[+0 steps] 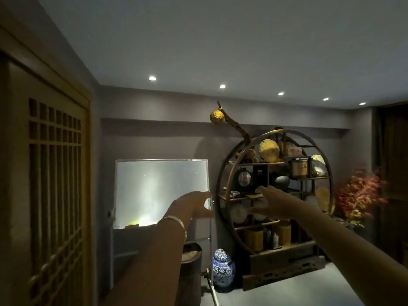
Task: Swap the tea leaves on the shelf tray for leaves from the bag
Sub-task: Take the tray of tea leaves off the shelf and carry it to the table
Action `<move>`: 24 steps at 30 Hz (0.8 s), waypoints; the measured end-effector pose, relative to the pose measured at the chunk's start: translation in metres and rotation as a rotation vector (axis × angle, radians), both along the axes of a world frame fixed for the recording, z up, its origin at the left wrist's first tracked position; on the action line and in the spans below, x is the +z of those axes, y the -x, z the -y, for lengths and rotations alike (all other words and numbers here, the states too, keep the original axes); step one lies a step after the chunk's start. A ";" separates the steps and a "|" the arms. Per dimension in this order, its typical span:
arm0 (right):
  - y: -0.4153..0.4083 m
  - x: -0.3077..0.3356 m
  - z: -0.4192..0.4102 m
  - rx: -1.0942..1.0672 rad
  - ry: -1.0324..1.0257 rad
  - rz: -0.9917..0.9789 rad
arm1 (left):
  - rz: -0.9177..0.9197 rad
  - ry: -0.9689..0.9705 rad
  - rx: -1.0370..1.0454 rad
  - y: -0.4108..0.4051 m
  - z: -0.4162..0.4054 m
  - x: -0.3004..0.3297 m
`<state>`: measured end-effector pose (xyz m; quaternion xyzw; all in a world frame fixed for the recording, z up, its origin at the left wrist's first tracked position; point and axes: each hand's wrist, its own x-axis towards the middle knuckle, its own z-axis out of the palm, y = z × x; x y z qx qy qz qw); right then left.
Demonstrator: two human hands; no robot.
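You are reaching both empty hands toward the round shelf (274, 195).

Left of the shelf, your left hand (194, 204) is hanging loosely curled, holding nothing; your right hand (268, 200) is stretching flat-fingered toward the middle tier, likely for the small tray (254, 196) lying there. Two hands, one tray; no bag is showing.

It looked like a tea room or tea shop, dimly lit by a row of recessed ceiling lights (222, 86) above grey walls. A round wooden display shelf (273, 193) held pressed tea cakes (269, 150), tins and small ornaments on its tiers, with a blue-and-white porcelain jar (223, 270) on the floor just beside its base. A wooden lattice door (55, 195) stood at the left, and red-leaved decorative branches (359, 193) to the shelf's right.
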<state>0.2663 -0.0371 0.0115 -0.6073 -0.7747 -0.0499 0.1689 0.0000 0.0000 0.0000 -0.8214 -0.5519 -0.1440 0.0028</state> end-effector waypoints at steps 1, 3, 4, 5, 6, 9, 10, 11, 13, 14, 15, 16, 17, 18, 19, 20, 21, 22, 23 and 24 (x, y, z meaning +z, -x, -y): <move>0.001 0.001 -0.013 -0.008 0.006 -0.006 | 0.004 0.007 -0.014 -0.003 -0.016 0.000; 0.002 0.001 -0.044 -0.025 -0.003 -0.001 | 0.001 0.021 -0.027 -0.008 -0.053 -0.003; 0.003 0.002 -0.058 -0.035 -0.004 0.000 | 0.011 0.031 -0.036 -0.010 -0.072 -0.004; 0.004 0.001 -0.075 -0.047 0.004 0.008 | 0.017 0.039 -0.053 -0.014 -0.092 -0.006; 0.006 0.000 -0.092 -0.057 0.009 0.017 | 0.014 0.048 -0.071 -0.017 -0.111 -0.008; 0.008 -0.001 -0.145 -0.084 -0.003 0.044 | 0.011 0.046 -0.121 -0.019 -0.178 -0.010; 0.009 -0.001 -0.164 -0.094 -0.007 0.052 | 0.021 0.045 -0.137 -0.018 -0.200 -0.010; 0.010 -0.001 -0.183 -0.104 -0.010 0.057 | 0.031 0.043 -0.156 -0.018 -0.222 -0.009; 0.011 -0.003 -0.221 -0.133 0.005 0.061 | 0.048 0.049 -0.194 -0.016 -0.267 -0.007; 0.011 -0.004 -0.241 -0.149 0.015 0.069 | 0.059 0.061 -0.212 -0.016 -0.291 -0.006; 0.011 -0.005 -0.261 -0.167 0.017 0.082 | 0.073 0.075 -0.230 -0.017 -0.314 -0.005; 0.010 -0.006 -0.281 -0.186 0.018 0.094 | 0.081 0.091 -0.243 -0.017 -0.338 -0.004; 0.008 -0.008 -0.299 -0.205 0.015 0.102 | 0.087 0.100 -0.252 -0.018 -0.360 -0.005; 0.006 -0.010 -0.314 -0.222 0.011 0.106 | 0.088 0.107 -0.254 -0.019 -0.378 -0.005; 0.003 -0.013 -0.332 -0.241 0.007 0.110 | 0.088 0.110 -0.261 -0.022 -0.398 -0.006; 0.001 -0.016 -0.348 -0.257 0.004 0.115 | 0.082 0.109 -0.267 -0.026 -0.417 -0.007; -0.002 -0.018 -0.362 -0.269 0.003 0.119 | 0.074 0.102 -0.278 -0.031 -0.433 -0.008; -0.006 -0.020 -0.377 -0.281 0.004 0.121 | 0.060 0.091 -0.294 -0.037 -0.452 -0.008; -0.011 -0.022 -0.392 -0.291 0.005 0.120 | 0.045 0.081 -0.315 -0.043 -0.469 -0.009; -0.017 -0.024 -0.406 -0.302 0.015 0.112 | 0.033 0.080 -0.339 -0.050 -0.486 -0.010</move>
